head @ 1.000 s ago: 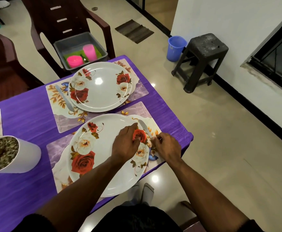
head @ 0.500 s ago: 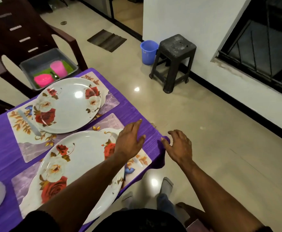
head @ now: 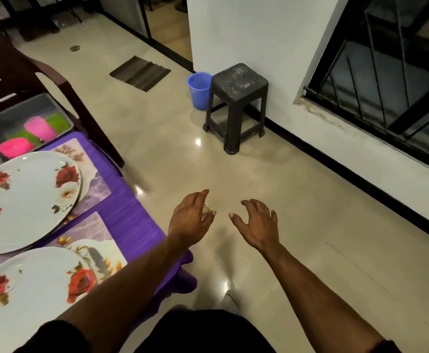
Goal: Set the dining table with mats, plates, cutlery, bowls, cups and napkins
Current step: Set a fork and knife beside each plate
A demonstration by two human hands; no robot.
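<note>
Two white plates with red roses lie on floral mats on the purple table [head: 137, 220]: the far plate [head: 25, 200] and the near plate [head: 35, 294]. A knife [head: 98, 259] lies on the near mat [head: 88, 230], right of the near plate. My left hand [head: 190, 220] and my right hand [head: 258, 222] hover over the floor beyond the table's right edge. Both are empty, with fingers loosely spread. A grey tub [head: 12, 118] on the chair seat holds two pink cups [head: 40, 128] and green items.
A dark brown plastic chair [head: 43, 80] stands behind the table. On the tiled floor are a dark stool [head: 236, 103], a blue bucket [head: 199, 89] and a dark doormat [head: 139, 72]. A white wall and a barred window [head: 386, 72] lie to the right.
Both hands left the knife beside the near plate and moved right, off the table and out over the floor. The view swung right, pushing the table to the left edge.
</note>
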